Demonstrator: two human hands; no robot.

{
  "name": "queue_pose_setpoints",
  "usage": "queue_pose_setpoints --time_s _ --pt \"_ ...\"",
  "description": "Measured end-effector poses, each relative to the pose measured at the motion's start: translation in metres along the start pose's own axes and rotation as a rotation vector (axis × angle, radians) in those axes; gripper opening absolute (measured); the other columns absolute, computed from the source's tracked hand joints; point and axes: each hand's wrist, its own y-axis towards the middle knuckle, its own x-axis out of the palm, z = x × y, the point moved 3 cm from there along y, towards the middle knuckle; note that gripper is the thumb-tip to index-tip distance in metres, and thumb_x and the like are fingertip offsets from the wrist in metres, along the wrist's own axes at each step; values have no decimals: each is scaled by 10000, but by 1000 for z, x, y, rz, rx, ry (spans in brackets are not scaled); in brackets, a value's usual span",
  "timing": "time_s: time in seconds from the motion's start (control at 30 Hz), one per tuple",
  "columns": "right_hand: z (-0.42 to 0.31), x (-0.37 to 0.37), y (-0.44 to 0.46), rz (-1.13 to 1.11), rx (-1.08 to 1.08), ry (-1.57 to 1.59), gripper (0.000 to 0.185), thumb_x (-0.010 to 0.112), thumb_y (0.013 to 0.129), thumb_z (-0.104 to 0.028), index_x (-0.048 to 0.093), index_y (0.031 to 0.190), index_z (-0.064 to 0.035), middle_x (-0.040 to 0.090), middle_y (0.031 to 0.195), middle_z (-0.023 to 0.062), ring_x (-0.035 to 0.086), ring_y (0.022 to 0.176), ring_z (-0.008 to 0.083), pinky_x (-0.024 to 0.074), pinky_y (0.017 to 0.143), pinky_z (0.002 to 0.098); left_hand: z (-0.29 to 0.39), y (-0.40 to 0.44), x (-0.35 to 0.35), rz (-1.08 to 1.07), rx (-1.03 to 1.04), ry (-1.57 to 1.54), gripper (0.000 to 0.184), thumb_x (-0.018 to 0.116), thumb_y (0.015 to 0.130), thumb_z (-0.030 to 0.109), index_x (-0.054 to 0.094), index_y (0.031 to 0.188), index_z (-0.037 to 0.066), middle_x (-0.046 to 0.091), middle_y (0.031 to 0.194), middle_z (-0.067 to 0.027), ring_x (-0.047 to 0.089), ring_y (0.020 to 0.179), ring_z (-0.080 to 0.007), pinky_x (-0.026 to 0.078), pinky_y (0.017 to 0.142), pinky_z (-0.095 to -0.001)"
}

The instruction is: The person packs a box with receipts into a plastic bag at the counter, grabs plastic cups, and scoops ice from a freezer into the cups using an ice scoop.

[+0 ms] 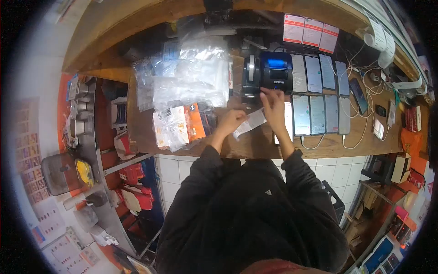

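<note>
A small slip of printed paper point(251, 123) lies between my hands near the table's front edge. My left hand point(232, 122) pinches its left end. At the slip's right end is my right hand point(273, 107), with its fingers raised and apart in front of the black printer point(276, 73); the thumb side is near the paper, and no firm hold shows. Left of my hands is a stack of orange and white packets point(182, 124) in clear plastic. Beside my right wrist, a phone point(288, 119) lies partly hidden.
Clear plastic bags point(191, 75) are piled at the back left. Two rows of phones point(301, 115) lie to the right, some joined to white cables point(365, 118). Red and white cards point(311, 33) stand behind them. A paper roll point(375, 42) hangs at the upper right.
</note>
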Motion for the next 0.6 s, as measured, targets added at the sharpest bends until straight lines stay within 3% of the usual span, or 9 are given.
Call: queue_pose_setpoints --time_s 0.07,0.1,0.13,0.2,0.3,0.37,0.47,0.53,0.6 --pt "43 34 20 -142 150 48 196 555 877 -190 682 927 -49 565 885 120 544 785 194 428 677 341 -6 17 -5 -139 -100 208 242 624 798 241 643 850 5 628 711 -132 596 634 -228 446 612 -329" --pt "46 46 22 -93 229 208 238 568 874 -213 688 794 -24 537 697 106 529 720 191 403 652 319 -18 26 -4 -138 -81 108 230 636 786 245 661 884 37 636 708 -116 588 622 -202 436 596 -333" --pt "28 50 16 -106 237 204 238 568 874 -213 688 794 -24 537 697 106 529 720 191 403 652 319 -13 28 -8 -131 -65 -59 219 637 791 246 674 910 66 662 751 -100 611 666 -173 452 620 -313" --pt "-21 34 -1 125 9 132 257 560 879 -212 674 781 -4 537 674 112 515 692 189 400 680 313 -3 36 -17 -168 -4 -66 212 632 790 233 680 926 78 681 818 -87 636 708 -169 468 645 -288" --pt "-37 18 -63 54 126 149 231 574 876 -193 659 765 -8 557 728 65 516 685 143 419 667 282 4 38 -21 -183 -3 23 210 620 787 211 683 934 74 682 862 -90 649 759 -169 477 674 -274" --pt "-10 24 -99 -60 489 330 236 582 880 -208 647 785 -1 561 673 37 519 643 99 438 613 255 4 40 -21 -222 -33 -41 215 625 799 200 677 932 39 683 871 -98 638 770 -159 477 698 -268" --pt "26 35 -109 -73 620 474 244 582 885 -222 636 813 5 566 647 28 510 575 78 430 539 226 9 39 -26 -230 -58 -83 252 642 800 212 667 935 0 683 871 -99 631 788 -163 477 735 -273" --pt "36 38 -105 -84 639 473 247 577 888 -218 631 819 14 569 648 34 502 548 83 420 511 223 21 35 -27 -235 157 -80 281 643 794 243 668 953 13 683 861 -95 631 795 -156 478 735 -282" --pt "40 41 -105 -98 660 477 250 572 891 -214 625 825 22 571 650 39 494 522 88 409 483 221 33 30 -20 -217 157 -83 290 616 803 285 677 920 27 678 810 -115 647 771 -195 491 697 -323"
